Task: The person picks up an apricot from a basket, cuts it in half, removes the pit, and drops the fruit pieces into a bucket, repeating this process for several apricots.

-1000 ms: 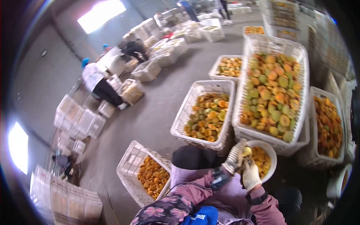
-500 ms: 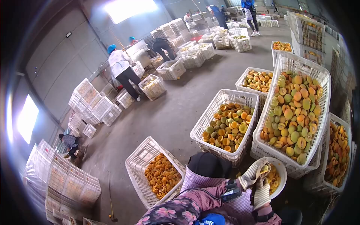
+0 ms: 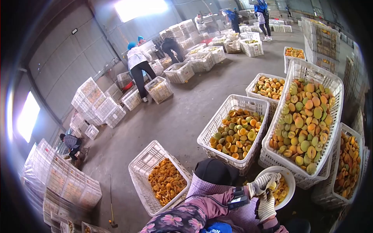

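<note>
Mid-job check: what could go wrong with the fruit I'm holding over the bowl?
The left hand and right hand crowd one small fruit near the bowl edge; it could slip and land outside. The heaped crate beside it looks tilted toward the bowl, so pieces might roll out.

Fruit-packing warehouse; stacked crates [image 3: 91,106]

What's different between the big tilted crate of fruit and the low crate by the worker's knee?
The tilted crate stands propped at a slant; the low crate sits flat on the floor. The tilted crate is heaped with mixed green and orange halves; the low crate holds a shallow layer of all-orange pieces, with bare space left. Both are white plastic lattice crates.
</note>
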`<move>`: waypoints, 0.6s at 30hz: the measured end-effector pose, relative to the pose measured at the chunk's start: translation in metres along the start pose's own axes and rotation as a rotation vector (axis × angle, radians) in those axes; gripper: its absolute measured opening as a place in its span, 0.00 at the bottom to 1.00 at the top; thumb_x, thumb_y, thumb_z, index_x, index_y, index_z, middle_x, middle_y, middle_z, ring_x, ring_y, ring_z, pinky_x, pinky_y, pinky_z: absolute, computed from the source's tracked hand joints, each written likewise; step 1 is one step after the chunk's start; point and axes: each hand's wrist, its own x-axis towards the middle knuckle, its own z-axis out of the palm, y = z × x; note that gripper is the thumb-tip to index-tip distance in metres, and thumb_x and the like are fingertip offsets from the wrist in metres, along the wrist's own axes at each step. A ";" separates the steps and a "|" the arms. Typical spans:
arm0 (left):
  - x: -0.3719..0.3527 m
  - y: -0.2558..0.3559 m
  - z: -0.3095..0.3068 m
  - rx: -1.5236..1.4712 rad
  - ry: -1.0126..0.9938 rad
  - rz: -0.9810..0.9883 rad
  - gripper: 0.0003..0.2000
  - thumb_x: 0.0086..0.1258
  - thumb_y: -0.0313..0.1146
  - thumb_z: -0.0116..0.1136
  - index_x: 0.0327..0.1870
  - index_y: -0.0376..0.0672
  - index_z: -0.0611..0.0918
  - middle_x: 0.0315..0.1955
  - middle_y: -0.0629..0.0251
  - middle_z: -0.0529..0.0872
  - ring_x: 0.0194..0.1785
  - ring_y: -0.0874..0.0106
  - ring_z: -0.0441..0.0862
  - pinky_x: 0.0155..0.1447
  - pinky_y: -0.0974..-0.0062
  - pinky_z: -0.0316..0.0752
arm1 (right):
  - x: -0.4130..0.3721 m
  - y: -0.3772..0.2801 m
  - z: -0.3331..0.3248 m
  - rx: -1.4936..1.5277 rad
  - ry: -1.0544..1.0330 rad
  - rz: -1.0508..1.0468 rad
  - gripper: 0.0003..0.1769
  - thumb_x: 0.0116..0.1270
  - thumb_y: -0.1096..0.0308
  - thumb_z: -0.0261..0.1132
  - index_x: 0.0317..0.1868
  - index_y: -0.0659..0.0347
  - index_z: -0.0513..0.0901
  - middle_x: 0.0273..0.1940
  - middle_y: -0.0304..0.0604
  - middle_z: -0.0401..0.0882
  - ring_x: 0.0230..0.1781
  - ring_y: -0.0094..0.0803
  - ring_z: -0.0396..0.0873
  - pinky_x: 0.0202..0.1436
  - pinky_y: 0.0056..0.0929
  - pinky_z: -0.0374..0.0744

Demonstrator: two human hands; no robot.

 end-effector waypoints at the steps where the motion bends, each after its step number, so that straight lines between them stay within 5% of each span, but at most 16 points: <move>1: -0.003 0.006 -0.003 0.328 -0.173 0.136 0.10 0.70 0.38 0.53 0.41 0.41 0.80 0.29 0.71 0.81 0.29 0.80 0.77 0.36 0.83 0.74 | -0.003 -0.036 0.005 0.098 -0.042 0.247 0.16 0.68 0.54 0.59 0.48 0.54 0.72 0.20 0.29 0.69 0.12 0.18 0.63 0.14 0.18 0.63; 2: -0.004 0.010 -0.006 0.657 -0.342 0.272 0.12 0.71 0.39 0.51 0.41 0.40 0.80 0.28 0.69 0.81 0.28 0.79 0.77 0.38 0.82 0.74 | -0.005 -0.061 0.008 0.192 -0.084 0.496 0.16 0.68 0.53 0.59 0.47 0.53 0.72 0.21 0.29 0.69 0.12 0.18 0.62 0.13 0.18 0.62; 3: 0.001 0.011 -0.013 0.877 -0.518 0.512 0.15 0.72 0.42 0.47 0.37 0.38 0.79 0.24 0.65 0.81 0.25 0.76 0.77 0.39 0.81 0.74 | -0.005 -0.069 0.008 0.207 -0.141 0.585 0.15 0.67 0.51 0.59 0.43 0.51 0.73 0.17 0.28 0.66 0.08 0.20 0.59 0.10 0.18 0.59; 4: 0.003 0.010 -0.018 0.876 -0.519 0.517 0.15 0.72 0.42 0.47 0.37 0.38 0.79 0.24 0.65 0.81 0.25 0.76 0.77 0.39 0.81 0.74 | -0.006 -0.068 0.010 0.203 -0.143 0.582 0.15 0.67 0.51 0.59 0.43 0.51 0.73 0.17 0.28 0.66 0.08 0.20 0.59 0.10 0.18 0.59; 6: -0.015 0.029 0.004 0.645 -0.492 -0.054 0.12 0.71 0.36 0.49 0.32 0.35 0.76 0.25 0.64 0.77 0.29 0.75 0.76 0.35 0.79 0.73 | -0.007 -0.058 0.015 0.332 -0.156 0.584 0.17 0.66 0.46 0.58 0.37 0.50 0.73 0.13 0.28 0.62 0.06 0.21 0.58 0.08 0.20 0.58; 7: -0.014 0.020 -0.002 0.401 -0.572 -0.042 0.16 0.72 0.43 0.46 0.34 0.38 0.78 0.19 0.62 0.79 0.20 0.75 0.75 0.37 0.80 0.75 | -0.007 -0.047 0.010 0.247 -0.214 0.619 0.18 0.66 0.45 0.56 0.34 0.51 0.72 0.11 0.29 0.61 0.05 0.22 0.59 0.08 0.19 0.59; 8: -0.016 0.022 0.002 0.403 -0.573 -0.035 0.16 0.72 0.43 0.46 0.34 0.38 0.78 0.19 0.62 0.79 0.20 0.75 0.75 0.37 0.80 0.75 | -0.008 -0.055 0.014 0.243 -0.219 0.615 0.18 0.66 0.45 0.56 0.34 0.51 0.72 0.11 0.29 0.61 0.05 0.22 0.59 0.08 0.19 0.59; 10: -0.028 0.027 0.019 0.587 -0.188 0.355 0.14 0.70 0.41 0.48 0.35 0.38 0.77 0.21 0.64 0.80 0.25 0.73 0.78 0.39 0.77 0.76 | -0.013 -0.078 0.023 0.288 -0.147 0.605 0.19 0.67 0.44 0.56 0.32 0.52 0.73 0.12 0.30 0.63 0.06 0.22 0.60 0.08 0.19 0.60; 11: -0.033 0.031 0.034 0.086 -0.094 0.401 0.14 0.72 0.41 0.46 0.41 0.37 0.75 0.32 0.62 0.80 0.35 0.70 0.79 0.44 0.73 0.78 | -0.011 -0.069 0.024 0.296 -0.048 0.609 0.21 0.66 0.43 0.56 0.31 0.53 0.72 0.12 0.31 0.63 0.06 0.23 0.59 0.09 0.20 0.59; 12: 0.014 0.045 -0.007 -0.445 -0.455 0.378 0.18 0.74 0.45 0.40 0.50 0.37 0.72 0.44 0.57 0.78 0.45 0.66 0.77 0.49 0.67 0.78 | -0.014 -0.091 0.030 0.474 -0.018 0.633 0.22 0.66 0.42 0.56 0.29 0.52 0.71 0.11 0.30 0.59 0.06 0.23 0.55 0.09 0.21 0.56; 13: -0.001 0.073 0.023 -1.065 -0.176 0.234 0.21 0.74 0.48 0.38 0.54 0.38 0.68 0.48 0.54 0.76 0.48 0.64 0.76 0.53 0.64 0.77 | -0.010 -0.084 0.022 0.602 0.021 0.634 0.23 0.66 0.42 0.55 0.28 0.53 0.71 0.11 0.32 0.59 0.05 0.25 0.56 0.08 0.23 0.57; 14: -0.002 0.085 0.031 -0.909 0.014 0.458 0.23 0.74 0.50 0.37 0.55 0.38 0.68 0.45 0.53 0.76 0.47 0.63 0.76 0.56 0.64 0.75 | -0.005 -0.082 0.018 0.733 0.058 0.633 0.24 0.67 0.42 0.53 0.28 0.54 0.70 0.10 0.34 0.60 0.05 0.27 0.56 0.08 0.25 0.58; 16: 0.019 0.088 0.053 -0.646 0.125 0.481 0.22 0.74 0.50 0.37 0.51 0.37 0.71 0.45 0.54 0.78 0.46 0.64 0.77 0.56 0.66 0.74 | 0.006 -0.080 0.007 0.698 0.277 0.568 0.22 0.66 0.41 0.54 0.30 0.52 0.70 0.10 0.32 0.59 0.05 0.26 0.54 0.08 0.25 0.56; 18: 0.072 0.075 0.047 0.012 -0.153 0.393 0.19 0.74 0.47 0.41 0.46 0.39 0.75 0.44 0.58 0.80 0.46 0.68 0.78 0.50 0.65 0.75 | 0.016 -0.092 0.006 0.728 0.439 0.506 0.20 0.66 0.43 0.56 0.30 0.50 0.70 0.10 0.30 0.59 0.05 0.23 0.55 0.08 0.22 0.57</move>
